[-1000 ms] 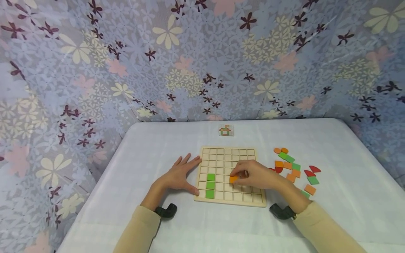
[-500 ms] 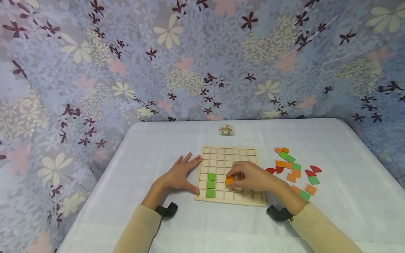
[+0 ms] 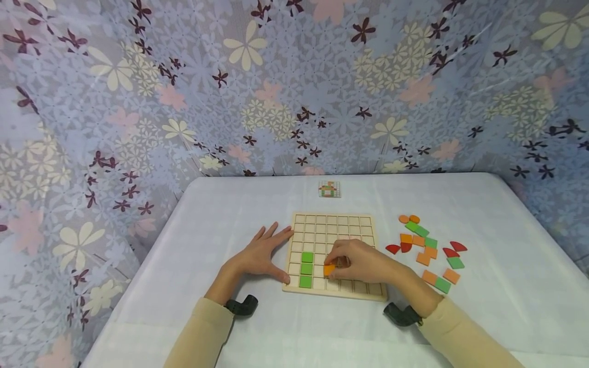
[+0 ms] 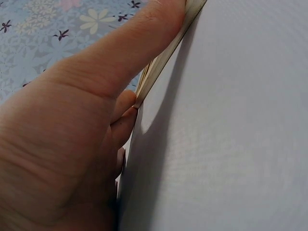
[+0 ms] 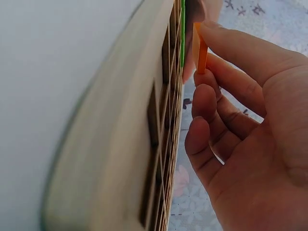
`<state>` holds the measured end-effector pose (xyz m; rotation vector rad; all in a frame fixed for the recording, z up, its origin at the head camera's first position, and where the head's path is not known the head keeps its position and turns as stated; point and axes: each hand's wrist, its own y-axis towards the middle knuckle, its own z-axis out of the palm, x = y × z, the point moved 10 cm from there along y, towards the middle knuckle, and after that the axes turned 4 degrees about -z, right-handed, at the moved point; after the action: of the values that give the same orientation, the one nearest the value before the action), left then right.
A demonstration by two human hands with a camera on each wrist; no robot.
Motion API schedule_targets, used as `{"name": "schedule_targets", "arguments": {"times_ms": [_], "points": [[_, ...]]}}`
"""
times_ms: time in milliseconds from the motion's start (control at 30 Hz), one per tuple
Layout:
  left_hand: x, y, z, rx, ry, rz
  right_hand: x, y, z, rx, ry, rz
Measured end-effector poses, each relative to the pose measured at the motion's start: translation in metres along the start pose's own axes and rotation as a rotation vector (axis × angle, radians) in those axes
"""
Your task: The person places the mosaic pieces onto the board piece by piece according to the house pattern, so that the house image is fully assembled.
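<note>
In the head view a wooden grid board (image 3: 333, 223) lies on the table, with three green square tiles (image 3: 306, 269) set in a column toward its left side. My right hand (image 3: 363, 261) pinches an orange square tile (image 3: 329, 269) between thumb and index finger, over the lower middle of the grid. The right wrist view shows this orange tile (image 5: 202, 48) edge-on, held just off the board. Spread beside the board's left edge, my left hand (image 3: 259, 255) touches the frame with its thumb and a fingertip; the left wrist view shows the thumb (image 4: 130, 45) along the board's side.
Right of the board lie loose pieces: orange squares (image 3: 430, 277), green tiles (image 3: 443, 285), red curved pieces (image 3: 458, 246) and orange discs (image 3: 414, 219). A small pattern card (image 3: 329, 189) lies behind the board. A floral curtain (image 3: 294, 102) hangs at the table's far edge.
My right hand has moved left and slightly nearer with the orange tile, closer to the green column. The left hand has stayed in place at the board's edge.
</note>
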<state>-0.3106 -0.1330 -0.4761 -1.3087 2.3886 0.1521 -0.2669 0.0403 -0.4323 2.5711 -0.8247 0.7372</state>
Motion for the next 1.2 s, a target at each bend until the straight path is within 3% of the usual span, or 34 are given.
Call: {"name": "schedule_targets", "arguments": {"times_ms": [600,1200], "points": [[0.004,-0.001,0.004,0.012,0.007,-0.021,0.01,0.009,0.027,0.069,0.049,-0.017],[0.002,0.001,0.002,0.006,0.017,-0.012,0.014,0.01,0.03,0.074,-0.03,-0.006]]}}
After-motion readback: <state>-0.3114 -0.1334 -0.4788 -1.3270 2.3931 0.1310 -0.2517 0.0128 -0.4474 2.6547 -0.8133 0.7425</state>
